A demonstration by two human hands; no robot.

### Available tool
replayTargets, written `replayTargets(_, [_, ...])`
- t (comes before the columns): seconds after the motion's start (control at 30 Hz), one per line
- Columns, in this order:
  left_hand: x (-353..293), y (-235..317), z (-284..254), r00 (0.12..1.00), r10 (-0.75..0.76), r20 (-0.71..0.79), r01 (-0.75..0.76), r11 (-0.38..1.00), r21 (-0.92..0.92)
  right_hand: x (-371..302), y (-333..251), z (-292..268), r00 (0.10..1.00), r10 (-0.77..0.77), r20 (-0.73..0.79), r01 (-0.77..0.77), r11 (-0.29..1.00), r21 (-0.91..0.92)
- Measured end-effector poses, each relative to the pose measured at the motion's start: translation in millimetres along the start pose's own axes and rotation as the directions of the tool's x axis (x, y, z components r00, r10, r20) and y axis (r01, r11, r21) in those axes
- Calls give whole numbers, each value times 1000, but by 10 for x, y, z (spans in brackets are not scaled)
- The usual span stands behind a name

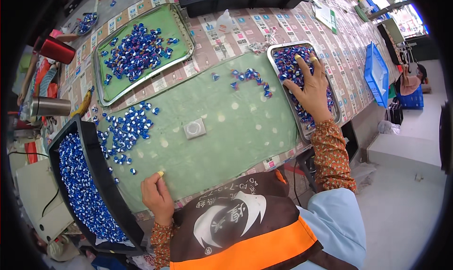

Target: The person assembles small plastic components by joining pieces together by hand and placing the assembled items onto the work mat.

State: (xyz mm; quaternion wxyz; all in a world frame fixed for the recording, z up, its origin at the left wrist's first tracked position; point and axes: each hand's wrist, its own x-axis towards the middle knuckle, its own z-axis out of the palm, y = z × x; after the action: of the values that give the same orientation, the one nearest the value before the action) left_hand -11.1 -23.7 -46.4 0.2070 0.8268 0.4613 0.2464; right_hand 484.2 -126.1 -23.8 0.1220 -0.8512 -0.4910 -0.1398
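Note:
My right hand [310, 88] lies over a metal tray [273, 61] full of small blue, white and orange-red pieces [290, 65]. Its fingers are spread, with yellow covers on some tips, and they touch the pieces. My left hand [157, 197] rests at the near edge of a green mat [226, 157], its fingers curled in, one fingertip covered in yellow; nothing shows in them. A small pale square block with a round recess [194, 128] lies mid-mat. Blue-and-white pieces [125, 131] are scattered at the mat's left; a few two-coloured pieces [248, 74] lie near the right tray.
A black bin [111, 187] of blue-and-white pieces stands at left. A green-lined tray [111, 93] of mixed pieces lies far left, another black bin [240, 3] at the back. A steel cup [49, 106], red cup [55, 49] and blue crate [376, 74] flank the table.

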Motion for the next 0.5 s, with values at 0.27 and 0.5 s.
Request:
replayTargets(0.27, [-18,-10,0,1000,-11,-1,11,999,30,-16,9,30,995,59,-84,-59,998,-6])
replayTargets(0.5, [7,23,-23,1000,-6,-16,6,999,35,30,82,57,983,29,-182,-17,997,69])
